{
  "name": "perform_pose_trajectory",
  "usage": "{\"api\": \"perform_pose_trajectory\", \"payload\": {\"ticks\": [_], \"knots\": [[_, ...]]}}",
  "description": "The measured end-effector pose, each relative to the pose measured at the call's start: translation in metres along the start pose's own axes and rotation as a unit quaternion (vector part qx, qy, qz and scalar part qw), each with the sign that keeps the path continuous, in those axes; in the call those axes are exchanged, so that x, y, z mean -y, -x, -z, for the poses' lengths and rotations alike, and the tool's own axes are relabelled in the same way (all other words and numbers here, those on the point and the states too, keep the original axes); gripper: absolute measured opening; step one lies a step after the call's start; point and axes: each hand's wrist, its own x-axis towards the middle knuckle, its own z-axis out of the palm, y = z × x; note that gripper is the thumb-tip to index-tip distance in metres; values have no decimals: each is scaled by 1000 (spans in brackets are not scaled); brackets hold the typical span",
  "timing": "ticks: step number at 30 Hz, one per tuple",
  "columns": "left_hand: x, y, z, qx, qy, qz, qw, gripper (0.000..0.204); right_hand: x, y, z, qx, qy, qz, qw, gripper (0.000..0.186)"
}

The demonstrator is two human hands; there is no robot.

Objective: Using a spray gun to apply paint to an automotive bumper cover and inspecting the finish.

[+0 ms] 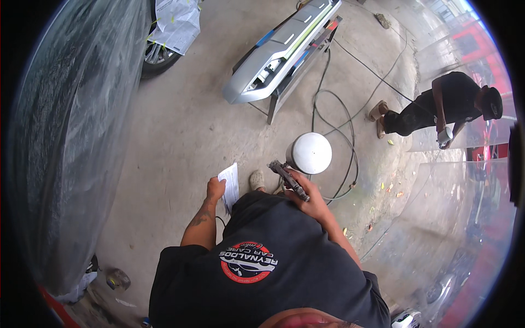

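My left hand (pixel 215 189) grips a few white paper sheets (pixel 229 186), hanging beside my leg. A dark metal tool (pixel 288 177), resembling a spray gun without a cup, is in my right hand (pixel 307 198); my fingers wrap round its body. Just beyond it stands a round container (pixel 313 152) with a pale, flat top, near my feet. Farther forward, a long silver vehicle panel (pixel 243 94) rests on a dark stand (pixel 272 111).
Coiled hoses (pixel 351 153) cross the concrete floor (pixel 169 136). Plastic sheeting (pixel 76 136) hangs at left beside a paper-masked wheel (pixel 161 54); more sheeting (pixel 437 218) lines the right. A person (pixel 410 117) in dark clothes bends there, holding a white cup-like item (pixel 444 135).
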Motion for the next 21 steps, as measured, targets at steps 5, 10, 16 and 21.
{"api": "perform_pose_trajectory", "payload": {"ticks": [5,10,16,21], "knots": [[23,2,-7,20,-6,-2,1000,36,-6,-3,-2,-13,1,28,1000,58],[39,7,-6,61,11,-3,998,36,-15,-7,1,-126,-68,-25,989,62],[44,6,-4,93,13,12,996,38,-33,-3,19,-297,-126,-70,944,60],[40,3,5,99,14,19,995,40,-46,6,27,-356,-142,-63,921,59]]}}
